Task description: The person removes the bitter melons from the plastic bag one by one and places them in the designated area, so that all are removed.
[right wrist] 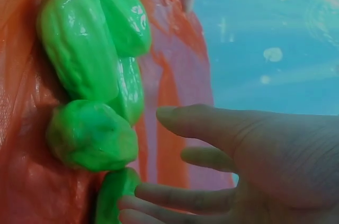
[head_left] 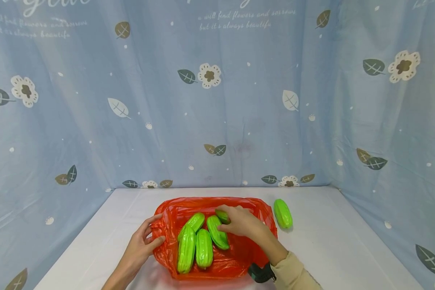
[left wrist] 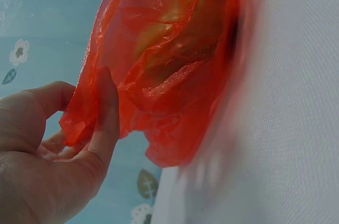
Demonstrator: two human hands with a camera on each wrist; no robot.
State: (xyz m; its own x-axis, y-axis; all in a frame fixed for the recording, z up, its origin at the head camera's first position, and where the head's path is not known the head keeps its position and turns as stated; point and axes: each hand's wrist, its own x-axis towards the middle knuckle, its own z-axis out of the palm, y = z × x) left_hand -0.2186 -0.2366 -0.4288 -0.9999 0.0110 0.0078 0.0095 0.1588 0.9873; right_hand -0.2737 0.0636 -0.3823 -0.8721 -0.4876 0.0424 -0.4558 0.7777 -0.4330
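Note:
A red plastic bag lies spread open like a tray on the white table. My left hand pinches its left edge between thumb and fingers; the left wrist view shows the thin red film between my fingers. Inside are several glossy, ridged, bright green cucumber-like vegetables, mostly toward the bag's left and middle. My right hand is over the bag, beside one green vegetable that it partly covers. In the right wrist view its fingers are extended near a vegetable, with the thumb standing apart.
One more green vegetable lies on the white table, right of the bag. Blue patterned curtains hang behind and on both sides. A dark band sits at my right wrist, by the beige sleeve.

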